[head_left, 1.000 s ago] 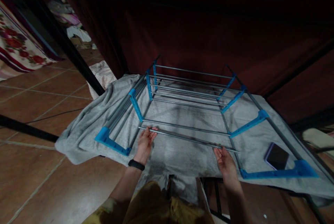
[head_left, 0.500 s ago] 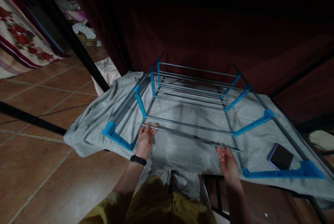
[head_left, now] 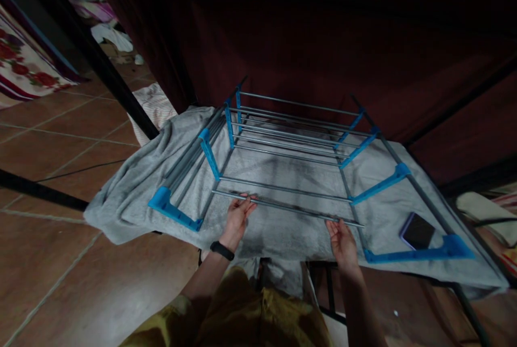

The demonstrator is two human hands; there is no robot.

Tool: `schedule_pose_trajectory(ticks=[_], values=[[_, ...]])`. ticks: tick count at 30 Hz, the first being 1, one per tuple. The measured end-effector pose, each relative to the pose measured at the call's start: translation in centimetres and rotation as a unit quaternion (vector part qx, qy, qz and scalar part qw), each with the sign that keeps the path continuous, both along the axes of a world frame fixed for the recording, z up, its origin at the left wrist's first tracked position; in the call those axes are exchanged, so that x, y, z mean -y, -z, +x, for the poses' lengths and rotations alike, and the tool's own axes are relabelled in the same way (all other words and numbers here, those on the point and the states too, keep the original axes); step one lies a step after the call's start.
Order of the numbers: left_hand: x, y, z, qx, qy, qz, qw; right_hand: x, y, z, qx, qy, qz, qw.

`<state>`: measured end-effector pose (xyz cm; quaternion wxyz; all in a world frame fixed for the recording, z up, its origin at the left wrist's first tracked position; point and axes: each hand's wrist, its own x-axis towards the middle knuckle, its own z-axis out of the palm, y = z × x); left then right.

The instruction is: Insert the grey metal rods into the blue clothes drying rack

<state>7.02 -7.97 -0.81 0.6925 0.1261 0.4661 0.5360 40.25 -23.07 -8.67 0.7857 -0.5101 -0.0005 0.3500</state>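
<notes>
A loose grey metal rod [head_left: 288, 208] lies across the near part of a rack of grey rods and blue plastic brackets [head_left: 291, 145], which rests on a grey towel [head_left: 133, 196]. My left hand [head_left: 237, 217], with a black band on its wrist, grips the rod a little in from its left end, fingers curled over it. My right hand [head_left: 342, 238] holds the rod near its right end, thumb and fingers around it. One blue bracket [head_left: 173, 209] stands left of my left hand, another [head_left: 420, 252] right of my right hand.
A dark phone [head_left: 418, 230] lies on the towel at the right, by the blue bracket. Dark red fabric hangs behind the rack. A black metal pole [head_left: 100, 67] crosses the brown tiled floor at the left. A flowered cloth [head_left: 24, 61] hangs far left.
My left hand has slid rightward along the rod, away from its left end. The rod and my right hand have stayed nearly in place. The camera has shifted slightly.
</notes>
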Motion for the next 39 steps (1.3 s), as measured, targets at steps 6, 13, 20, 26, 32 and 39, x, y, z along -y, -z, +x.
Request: schedule_pose_trajectory(ticks=[6, 13, 20, 26, 32, 39], values=[[0.4, 0.0, 1.6, -0.021, 0.040, -0.007, 0.999, -0.4, -1.4, -0.9, 0.000, 0.000, -0.001, 1.000], [-0.9, -0.5, 0.3, -0.036, 0.002, -0.028, 0.999, -0.9, -2.5, -1.6, 0.012, 0.006, 0.008, 1.000], [-1.4, -0.4, -0.2, -0.047, -0.019, -0.046, 0.998, -1.1, -2.7, -1.6, -0.019, 0.014, 0.013, 1.000], [-0.3, -0.8, 0.8, -0.024, 0.002, -0.045, 0.999, -0.6, -2.9, -1.8, -0.027, -0.003, -0.004, 1.000], [1.1, -0.5, 1.9, -0.004, 0.077, -0.031, 0.997, 0.2, -3.0, -2.3, -0.016, -0.012, -0.011, 1.000], [1.8, 0.5, 2.6, 0.000, 0.089, -0.029, 0.996, 1.9, -2.5, -0.9, 0.045, 0.008, -0.016, 0.999]])
